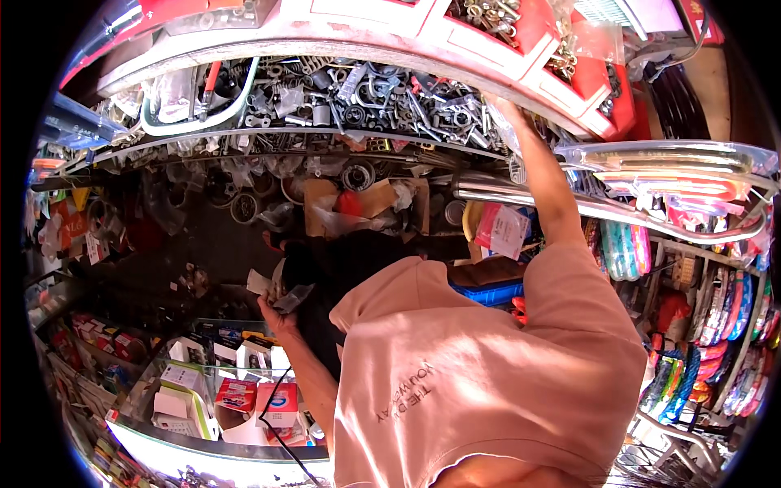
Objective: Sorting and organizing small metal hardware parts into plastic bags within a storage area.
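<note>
My left hand (279,316) is at the left of my body, closed on small packets (295,297); one looks like a clear plastic bag, and a pale piece (259,282) sticks out beyond the fingers. My right arm stretches up to a shelf of loose metal hardware (390,100). My right hand (501,105) is at the shelf's right part, its fingers mostly hidden by the upper ledge and glare. A clear plastic bag (507,131) hangs beside that hand; whether it is held cannot be told. Springs, bolts and metal fittings lie near it.
Red trays (595,76) of fasteners stand above the ledge. A chromed metal tube (500,190) runs beneath my right forearm. An open cardboard box (320,207) stands below the shelf. At lower left is a glass display case (213,451) with small boxes; colourful packaged goods (720,305) line the right.
</note>
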### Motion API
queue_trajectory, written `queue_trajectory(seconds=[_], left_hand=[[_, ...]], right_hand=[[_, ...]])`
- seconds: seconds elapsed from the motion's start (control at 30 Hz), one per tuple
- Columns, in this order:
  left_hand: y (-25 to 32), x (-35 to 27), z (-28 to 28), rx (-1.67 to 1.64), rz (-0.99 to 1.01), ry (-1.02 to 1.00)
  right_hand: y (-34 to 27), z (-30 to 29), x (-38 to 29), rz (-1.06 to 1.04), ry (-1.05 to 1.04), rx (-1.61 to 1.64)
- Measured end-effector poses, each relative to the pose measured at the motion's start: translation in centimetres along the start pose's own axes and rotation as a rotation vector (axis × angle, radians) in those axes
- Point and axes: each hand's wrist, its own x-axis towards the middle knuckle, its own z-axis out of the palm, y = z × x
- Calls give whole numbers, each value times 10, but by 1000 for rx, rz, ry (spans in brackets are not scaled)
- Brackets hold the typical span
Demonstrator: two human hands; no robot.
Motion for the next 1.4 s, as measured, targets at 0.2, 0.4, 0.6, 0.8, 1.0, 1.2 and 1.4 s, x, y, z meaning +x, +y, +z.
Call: queue_trajectory(seconds=[0.2,0.4,0.6,0.8,1.0,1.2,1.4], left_hand=[[0,3,-5,-10,15,-37],[-1,4,-7,-4,43,-3],[3,2,-10,27,-12,-26],[3,0,-8,-3,-6,19],[3,-2,-4,21,8,48],[4,-7,3,20,13,76],[7,-2,-2,23,-8,39]], right_hand=[[-16,-22,-5,-82,97,6],[-64,-24,-51,-107,-367,128],[-52,-7,-59,-483,-194,-247],[-31,0,-41,-274,-241,-157],[-11,14,-13,-156,-88,-70],[6,10,-1,-47,-41,-6],[7,10,0,-11,-28,14]])
